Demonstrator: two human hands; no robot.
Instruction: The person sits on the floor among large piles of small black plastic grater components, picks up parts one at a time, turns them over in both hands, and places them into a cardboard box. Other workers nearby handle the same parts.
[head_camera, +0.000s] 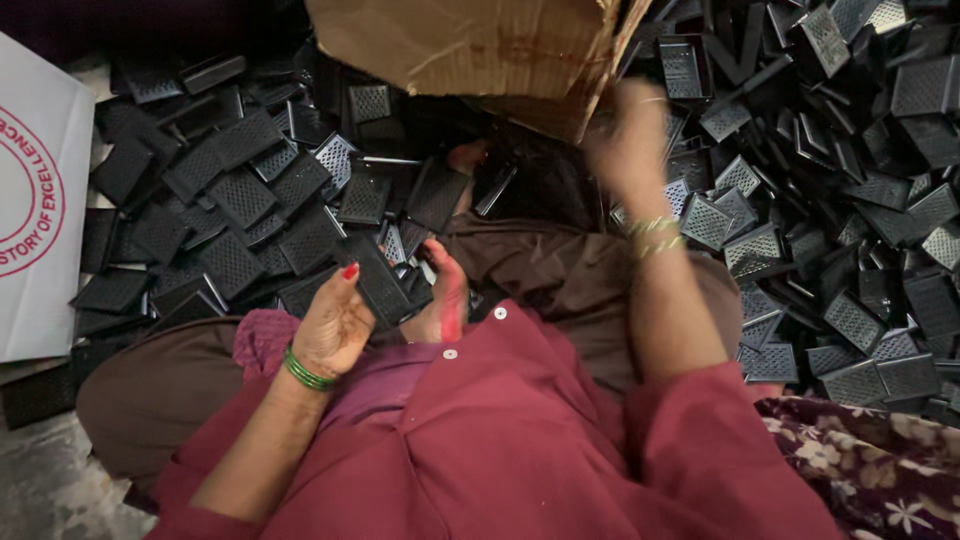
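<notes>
A black perforated plastic tray (372, 280) lay in the lap, pinched in the left hand (335, 325); the right hand (630, 135), blurred, was raised beside a torn cardboard box (480, 45), its fingers' state unclear; heaped black trays (850, 230) surrounded the seated person.

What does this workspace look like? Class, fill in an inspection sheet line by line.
Surface: floor, mostly covered.
Job's things: left hand holds a black perforated plastic piece; cardboard box ahead.
Clutter: heaps of black perforated pieces on both sides.
Grips: left shut on the piece; right hand blurred near the box, cannot tell.
Cables: nothing seen.
Surroundings: white printed carton at left; floral cloth at right.
</notes>
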